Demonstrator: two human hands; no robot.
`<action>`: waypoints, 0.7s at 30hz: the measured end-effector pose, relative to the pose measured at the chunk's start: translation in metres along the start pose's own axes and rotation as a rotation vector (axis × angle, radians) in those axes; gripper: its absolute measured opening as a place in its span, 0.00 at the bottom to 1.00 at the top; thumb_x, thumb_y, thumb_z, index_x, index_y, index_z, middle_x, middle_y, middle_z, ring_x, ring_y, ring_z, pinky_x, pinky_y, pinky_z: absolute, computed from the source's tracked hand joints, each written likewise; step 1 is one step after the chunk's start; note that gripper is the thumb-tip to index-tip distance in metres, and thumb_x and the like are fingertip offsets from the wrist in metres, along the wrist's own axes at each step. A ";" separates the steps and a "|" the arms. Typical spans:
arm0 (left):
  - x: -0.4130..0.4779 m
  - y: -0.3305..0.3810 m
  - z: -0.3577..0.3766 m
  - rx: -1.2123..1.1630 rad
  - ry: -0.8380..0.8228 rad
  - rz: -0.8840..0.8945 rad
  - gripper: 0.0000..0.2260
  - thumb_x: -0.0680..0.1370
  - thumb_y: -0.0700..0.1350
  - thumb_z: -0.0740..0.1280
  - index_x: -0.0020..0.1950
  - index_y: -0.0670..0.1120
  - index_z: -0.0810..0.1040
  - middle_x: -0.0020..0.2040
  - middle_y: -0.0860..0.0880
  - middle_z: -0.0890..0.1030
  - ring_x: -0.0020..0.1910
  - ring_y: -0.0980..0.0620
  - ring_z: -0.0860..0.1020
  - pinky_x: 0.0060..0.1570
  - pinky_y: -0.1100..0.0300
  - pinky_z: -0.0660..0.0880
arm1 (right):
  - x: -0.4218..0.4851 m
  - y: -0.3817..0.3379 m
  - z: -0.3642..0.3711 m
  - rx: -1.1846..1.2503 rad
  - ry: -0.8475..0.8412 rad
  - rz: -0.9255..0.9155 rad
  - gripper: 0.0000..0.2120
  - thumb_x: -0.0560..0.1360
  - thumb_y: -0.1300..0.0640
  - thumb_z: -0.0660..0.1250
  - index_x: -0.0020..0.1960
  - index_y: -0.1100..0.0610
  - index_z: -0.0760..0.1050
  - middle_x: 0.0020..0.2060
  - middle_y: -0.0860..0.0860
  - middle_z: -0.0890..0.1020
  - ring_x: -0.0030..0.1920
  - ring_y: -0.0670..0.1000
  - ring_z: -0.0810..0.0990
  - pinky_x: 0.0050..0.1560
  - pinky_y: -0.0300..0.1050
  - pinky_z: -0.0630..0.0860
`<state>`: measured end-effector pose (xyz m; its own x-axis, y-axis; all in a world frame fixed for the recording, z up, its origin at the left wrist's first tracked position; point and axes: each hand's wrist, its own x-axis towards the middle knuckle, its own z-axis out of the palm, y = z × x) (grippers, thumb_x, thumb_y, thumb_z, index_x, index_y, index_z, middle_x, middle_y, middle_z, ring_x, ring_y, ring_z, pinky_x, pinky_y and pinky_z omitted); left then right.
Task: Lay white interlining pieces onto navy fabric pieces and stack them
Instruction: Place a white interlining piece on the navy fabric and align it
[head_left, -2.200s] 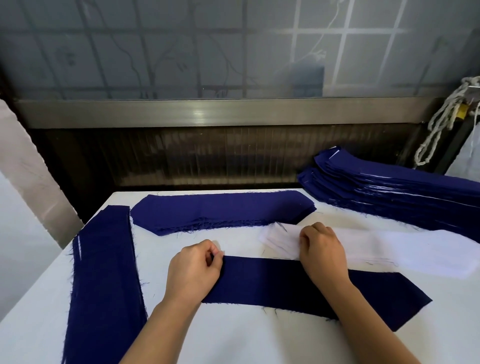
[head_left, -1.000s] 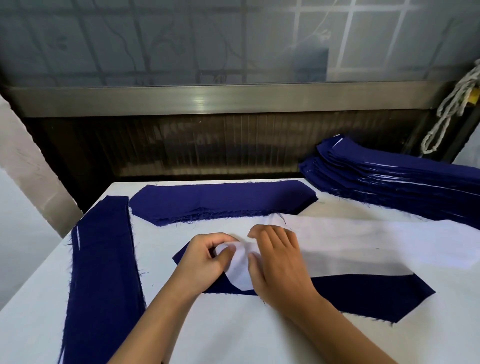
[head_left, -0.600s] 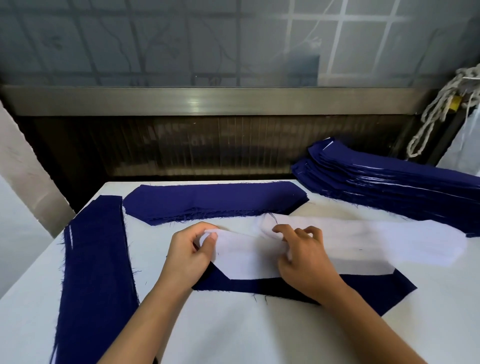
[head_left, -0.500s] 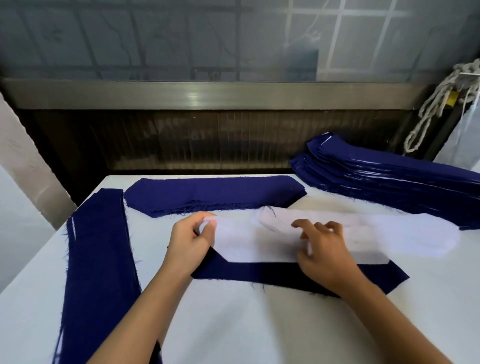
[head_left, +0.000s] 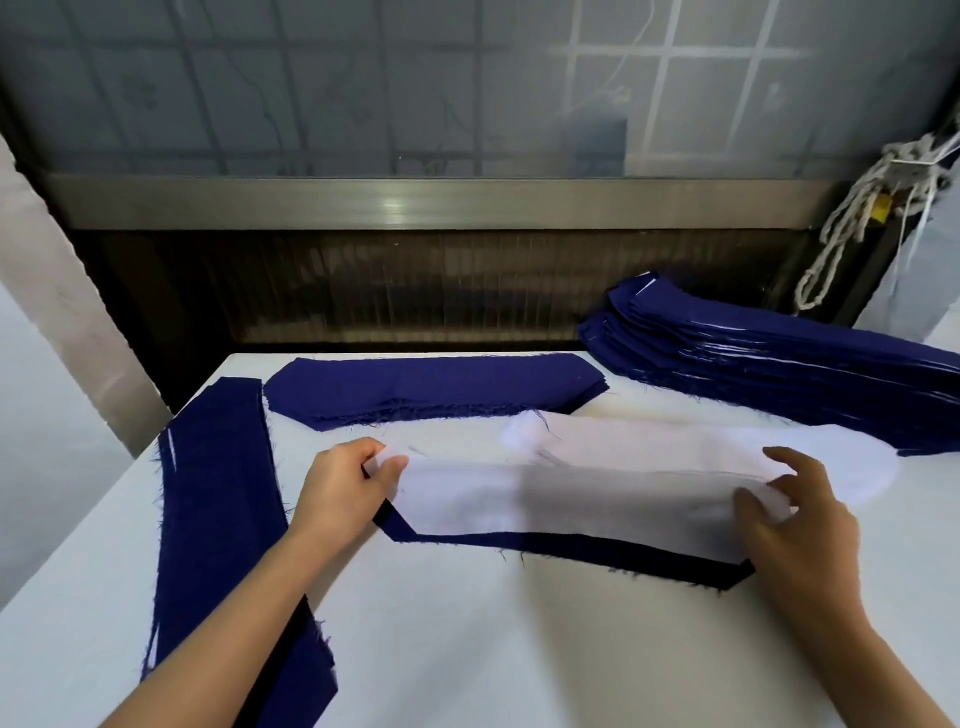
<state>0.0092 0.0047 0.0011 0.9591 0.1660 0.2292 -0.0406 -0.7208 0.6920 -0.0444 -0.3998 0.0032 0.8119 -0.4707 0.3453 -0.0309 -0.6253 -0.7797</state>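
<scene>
Left grip (head_left: 343, 488): pinched the left end of the white piece (head_left: 545, 499), thumb on top.
Right grip (head_left: 800, 525): fingers spread at the piece's right end, thumb touching it. Couldn't tell if it really pinched.
White piece: stretched over the navy piece (head_left: 597, 553) on the surface (head_left: 467, 649), navy showing along the near edge, so not squared up yet.
Done: layered stack (head_left: 779, 364) far right, probably finished pairs.
Left: white pile (head_left: 675, 441) just behind, navy pile (head_left: 431, 384) at the back — plenty to go, I'd guess.

one head-worn wide view looks forward and down, close over the table (head_left: 467, 649), facing the window (head_left: 363, 78).
</scene>
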 end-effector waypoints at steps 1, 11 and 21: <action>-0.002 -0.002 0.002 0.024 0.021 0.005 0.16 0.79 0.50 0.69 0.32 0.50 0.72 0.28 0.53 0.73 0.30 0.51 0.70 0.31 0.59 0.67 | -0.001 -0.001 0.000 0.020 0.034 0.029 0.22 0.74 0.59 0.68 0.64 0.43 0.67 0.46 0.52 0.79 0.42 0.57 0.77 0.47 0.52 0.72; -0.010 -0.010 -0.001 -0.281 0.234 -0.099 0.06 0.78 0.46 0.71 0.40 0.53 0.82 0.41 0.55 0.82 0.40 0.58 0.80 0.40 0.66 0.74 | -0.010 -0.002 -0.004 0.013 0.076 0.068 0.17 0.76 0.57 0.67 0.60 0.41 0.69 0.45 0.53 0.80 0.35 0.51 0.78 0.44 0.49 0.71; -0.005 -0.012 0.004 0.139 0.153 -0.040 0.09 0.78 0.50 0.68 0.38 0.55 0.79 0.32 0.59 0.80 0.33 0.57 0.77 0.32 0.60 0.70 | -0.016 -0.002 0.001 -0.535 -0.040 -0.088 0.18 0.73 0.60 0.67 0.62 0.55 0.72 0.33 0.51 0.78 0.35 0.60 0.78 0.33 0.47 0.66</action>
<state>0.0062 0.0095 -0.0113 0.9051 0.2887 0.3123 0.0453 -0.7956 0.6041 -0.0571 -0.3899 -0.0013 0.8461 -0.3849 0.3688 -0.2459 -0.8957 -0.3706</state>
